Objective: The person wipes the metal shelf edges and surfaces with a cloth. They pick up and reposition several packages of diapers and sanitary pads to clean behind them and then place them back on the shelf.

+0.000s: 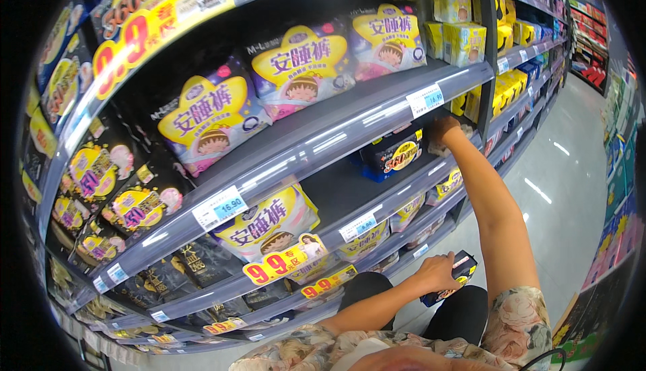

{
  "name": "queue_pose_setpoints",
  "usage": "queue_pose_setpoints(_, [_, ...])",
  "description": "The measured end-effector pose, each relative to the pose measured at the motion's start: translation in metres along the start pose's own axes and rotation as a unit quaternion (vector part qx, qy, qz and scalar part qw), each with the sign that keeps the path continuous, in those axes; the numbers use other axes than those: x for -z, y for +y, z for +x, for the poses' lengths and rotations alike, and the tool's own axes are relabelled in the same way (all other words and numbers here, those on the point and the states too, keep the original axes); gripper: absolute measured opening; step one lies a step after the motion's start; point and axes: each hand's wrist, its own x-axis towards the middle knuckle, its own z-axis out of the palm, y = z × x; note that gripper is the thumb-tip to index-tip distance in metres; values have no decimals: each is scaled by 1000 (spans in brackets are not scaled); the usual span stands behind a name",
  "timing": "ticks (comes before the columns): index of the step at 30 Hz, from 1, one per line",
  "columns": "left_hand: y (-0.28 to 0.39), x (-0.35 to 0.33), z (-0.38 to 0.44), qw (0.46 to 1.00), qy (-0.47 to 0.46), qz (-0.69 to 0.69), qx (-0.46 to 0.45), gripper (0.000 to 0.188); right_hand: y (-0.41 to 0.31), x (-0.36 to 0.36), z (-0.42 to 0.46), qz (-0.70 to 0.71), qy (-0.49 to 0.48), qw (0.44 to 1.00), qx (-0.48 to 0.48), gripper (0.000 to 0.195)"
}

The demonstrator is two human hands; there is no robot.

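Note:
My left hand (438,274) grips a black and dark-blue pack (463,266) with yellow print, just above my knees. Farther up, my right hand (446,129) reaches into a lower shelf, at its right end near the upright divider. Beneath its fingers bunches a grey-brown cloth (440,148), pressed towards the shelf surface; the shelf above partly hides the fingertips. Left of the cloth stands another black and blue pack (392,156) of similar look. The dark shelf board (338,189) runs on from there to a white and yellow soft pack (272,219).
Purple and yellow soft packs (303,68) line the shelf above, whose clear front rail (313,144) juts out over my right hand. Yellow packs (507,93) fill shelves beyond the divider (488,58). Price signs (285,260) stick out from the rails. A grey aisle floor (560,169) lies right.

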Motion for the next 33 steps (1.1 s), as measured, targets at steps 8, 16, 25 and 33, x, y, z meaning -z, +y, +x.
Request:
queue_pose_setpoints(8, [-9,-20,3,998,36,43,7,71,5,12,-56,376,24,921,98,59])
queue_pose_setpoints(16, [-7,-28,0,999,13,31,18,74,-8,9,-56,184,202,960,-59,26])
queue_pose_setpoints(25, [-30,-36,-13,999,21,7,41,79,-34,12,-201,418,559,710,-92,38])
queue_pose_setpoints(33, [-40,-49,-14,988,39,-71,129,80,3,-113,-315,851,417,235,-217,30])
